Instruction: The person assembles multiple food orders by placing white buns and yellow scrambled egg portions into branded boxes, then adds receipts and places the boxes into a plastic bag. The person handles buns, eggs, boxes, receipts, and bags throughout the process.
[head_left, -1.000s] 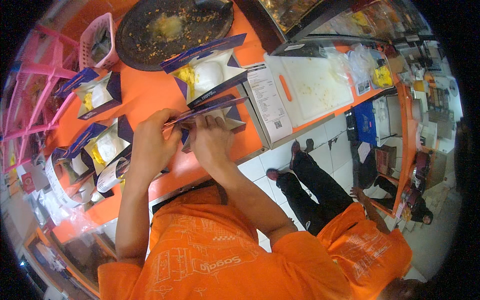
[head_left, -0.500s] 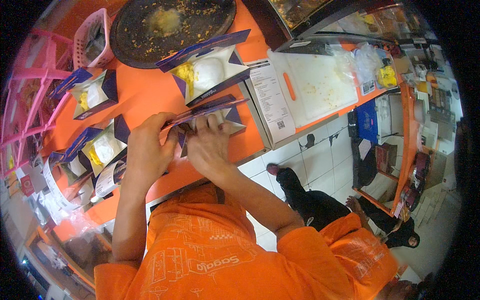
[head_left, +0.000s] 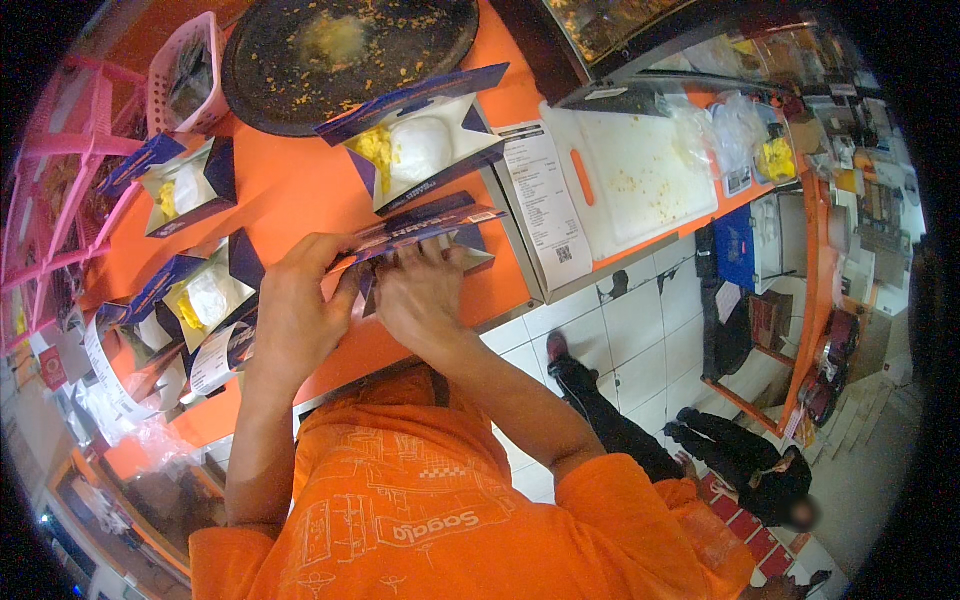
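A small purple-and-white cardboard food box (head_left: 470,243) sits near the counter's front edge, its lid raised. My left hand (head_left: 305,300) is closed, pinching the left end of that lid between thumb and fingers. My right hand (head_left: 420,300) is closed too, its bent fingers at the inside of the same box; their tips are hidden behind the lid. Just beyond stands a larger open food box (head_left: 410,185) holding a white rounded mound (head_left: 418,148) and yellow crumbly food (head_left: 374,148). Open boxes with similar contents stand to the left, a far one (head_left: 190,190) and a nearer one (head_left: 210,295).
At the back is a dark round griddle-like plate (head_left: 345,60) with crumbs, beside a pink basket (head_left: 187,75). A paper receipt (head_left: 543,200) and white cutting board (head_left: 640,175) lie to the right. Two people stand on the right-hand tiled floor (head_left: 625,320).
The lid under my left hand has tipped, showing more of its printed face. My right fingers have sunk lower behind it. The people at right have shifted.
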